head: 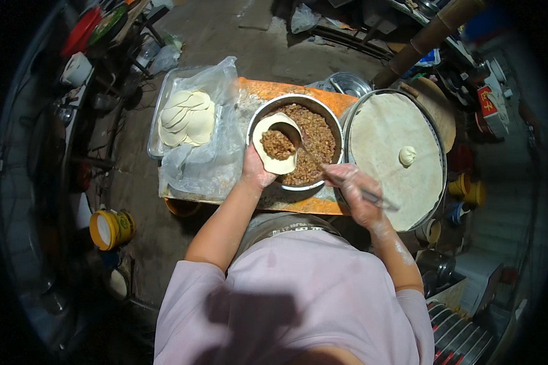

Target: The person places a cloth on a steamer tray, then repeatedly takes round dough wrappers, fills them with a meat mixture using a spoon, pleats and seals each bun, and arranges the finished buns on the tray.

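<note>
A round dough wrapper (277, 167) lies across my left hand (257, 169), over the near left part of a white-rimmed bowl. On the wrapper sits a mound of minced filling (276, 144). My floury right hand (354, 187) grips the handle of a metal spoon (313, 159), whose bowl end meets the right side of that mound. Beneath, more minced filling (317, 132) fills the bowl (340, 137). To the right, one pleated bun (407, 156) rests on the pale liner of a round steamer tray (383, 123). Overlapping dough wrappers (187, 118) are piled at the left.
The wrappers lie on clear plastic sheeting (205, 175) in a shallow tray (151, 137). An orange-covered table (319, 209) bears the bowl. A bamboo pole (420, 45) rises behind the steamer. Yellow buckets (114, 228) (459, 185) stand on the floor at both sides.
</note>
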Tool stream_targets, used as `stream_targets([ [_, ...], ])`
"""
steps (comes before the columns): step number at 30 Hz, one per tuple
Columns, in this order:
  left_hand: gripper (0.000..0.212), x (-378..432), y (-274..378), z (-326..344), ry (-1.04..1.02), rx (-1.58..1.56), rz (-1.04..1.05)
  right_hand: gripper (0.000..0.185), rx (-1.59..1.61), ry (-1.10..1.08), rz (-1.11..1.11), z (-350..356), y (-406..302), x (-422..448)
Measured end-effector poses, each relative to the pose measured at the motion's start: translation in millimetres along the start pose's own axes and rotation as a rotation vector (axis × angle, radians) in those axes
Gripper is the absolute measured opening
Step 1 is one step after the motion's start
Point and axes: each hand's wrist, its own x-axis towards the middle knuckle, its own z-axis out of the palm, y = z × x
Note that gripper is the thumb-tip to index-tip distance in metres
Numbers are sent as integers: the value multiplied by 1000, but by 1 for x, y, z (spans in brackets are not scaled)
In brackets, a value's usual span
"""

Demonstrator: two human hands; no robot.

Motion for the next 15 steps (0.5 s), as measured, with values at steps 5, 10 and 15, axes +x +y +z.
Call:
stream_targets([
  [5, 47, -4, 0, 3, -103, -117, -50, 34, -473, -109, -271, 7, -22, 15],
  [10, 48, -9, 6, -15, -58, -157, -47, 35, -509, 71, -238, -9, -12, 16],
  [15, 49, -27, 13, -22, 126, -54, 30, 34, -692, -60, -160, 5, 75, 10],
])
